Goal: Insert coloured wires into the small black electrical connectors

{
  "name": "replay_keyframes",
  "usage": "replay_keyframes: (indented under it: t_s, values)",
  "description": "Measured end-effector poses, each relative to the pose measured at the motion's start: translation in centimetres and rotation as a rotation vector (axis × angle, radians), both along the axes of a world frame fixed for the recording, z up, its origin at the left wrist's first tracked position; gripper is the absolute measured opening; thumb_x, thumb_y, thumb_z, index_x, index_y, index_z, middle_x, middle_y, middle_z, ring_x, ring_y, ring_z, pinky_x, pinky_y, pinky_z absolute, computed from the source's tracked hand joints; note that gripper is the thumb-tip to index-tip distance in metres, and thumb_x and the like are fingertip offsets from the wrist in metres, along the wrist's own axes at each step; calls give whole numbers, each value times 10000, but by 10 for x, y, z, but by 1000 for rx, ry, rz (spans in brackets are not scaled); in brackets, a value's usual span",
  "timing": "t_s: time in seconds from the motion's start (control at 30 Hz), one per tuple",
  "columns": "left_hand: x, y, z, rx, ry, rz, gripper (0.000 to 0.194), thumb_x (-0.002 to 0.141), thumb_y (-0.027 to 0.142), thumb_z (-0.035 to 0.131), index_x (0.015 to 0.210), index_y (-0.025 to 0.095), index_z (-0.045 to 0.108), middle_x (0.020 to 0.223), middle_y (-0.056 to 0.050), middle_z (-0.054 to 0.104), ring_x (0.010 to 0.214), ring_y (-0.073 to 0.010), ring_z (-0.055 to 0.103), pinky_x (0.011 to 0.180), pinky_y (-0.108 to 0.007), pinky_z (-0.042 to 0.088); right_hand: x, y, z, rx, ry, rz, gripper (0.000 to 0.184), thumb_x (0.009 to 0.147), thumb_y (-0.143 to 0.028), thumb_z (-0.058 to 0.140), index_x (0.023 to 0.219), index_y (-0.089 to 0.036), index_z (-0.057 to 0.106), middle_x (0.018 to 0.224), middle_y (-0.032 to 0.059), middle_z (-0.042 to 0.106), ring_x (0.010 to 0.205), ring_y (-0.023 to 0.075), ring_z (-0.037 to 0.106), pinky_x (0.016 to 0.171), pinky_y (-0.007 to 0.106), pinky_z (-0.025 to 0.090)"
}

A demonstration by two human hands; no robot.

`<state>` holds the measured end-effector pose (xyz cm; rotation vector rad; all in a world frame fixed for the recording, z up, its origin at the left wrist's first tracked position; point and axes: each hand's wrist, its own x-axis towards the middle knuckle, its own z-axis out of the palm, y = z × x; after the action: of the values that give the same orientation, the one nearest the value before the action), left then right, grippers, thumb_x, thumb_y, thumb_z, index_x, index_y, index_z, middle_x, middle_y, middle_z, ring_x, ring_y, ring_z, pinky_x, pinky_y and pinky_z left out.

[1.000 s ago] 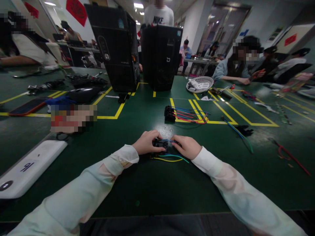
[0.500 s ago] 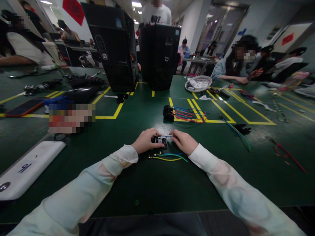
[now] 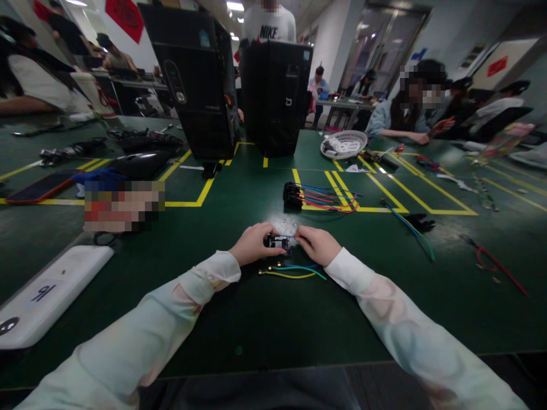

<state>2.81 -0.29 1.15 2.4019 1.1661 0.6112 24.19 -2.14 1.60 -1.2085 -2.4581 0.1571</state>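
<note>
My left hand (image 3: 255, 244) grips a small black plastic connector housing (image 3: 280, 244) between thumb and fingers. A blue wire (image 3: 285, 236) runs along the housing's far edge, and my right hand (image 3: 317, 244) pinches its right end. Whether the wire's left end sits inside the housing is hidden by my left fingers. Just below my hands lie a few loose wires with brass-coloured terminals: a yellow wire (image 3: 294, 275), a green wire (image 3: 301, 269) and a blue one partly covered. Beyond my hands rests a group of black connectors (image 3: 293, 195) with red and blue wires.
Two black computer towers (image 3: 192, 85) stand at the back. A white basket (image 3: 356, 139) holds small parts. Right of my hands lie a blue-green wire pair (image 3: 410, 226) and a red wire (image 3: 502, 267). At left are a white device (image 3: 55, 290) and a phone (image 3: 43, 187). People sit around.
Both hands stay almost in place, still holding the housing and the blue wire. My right hand has shifted very slightly left; the view has moved a little.
</note>
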Motion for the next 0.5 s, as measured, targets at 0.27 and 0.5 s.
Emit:
replay_keyframes:
  t_s: [0.27, 0.5]
  values:
    - [0, 0, -1, 13, 18, 19, 456, 642, 572, 638, 875, 187, 566, 893, -14, 577, 818, -187, 521, 681, -291, 372, -3, 0, 0, 93, 103, -19, 128, 874, -215, 373, 798, -196, 475, 757, 35, 547, 714, 151, 510, 662, 245, 361]
    - [0, -1, 0, 3, 12, 10, 440, 653, 562, 634, 881, 193, 568, 913, -16, 583, 844, -194, 527, 706, -302, 378, -2, 3, -2, 30, 118, 45, 127, 871, -198, 360, 782, -203, 451, 748, 32, 511, 704, 153, 487, 646, 254, 372]
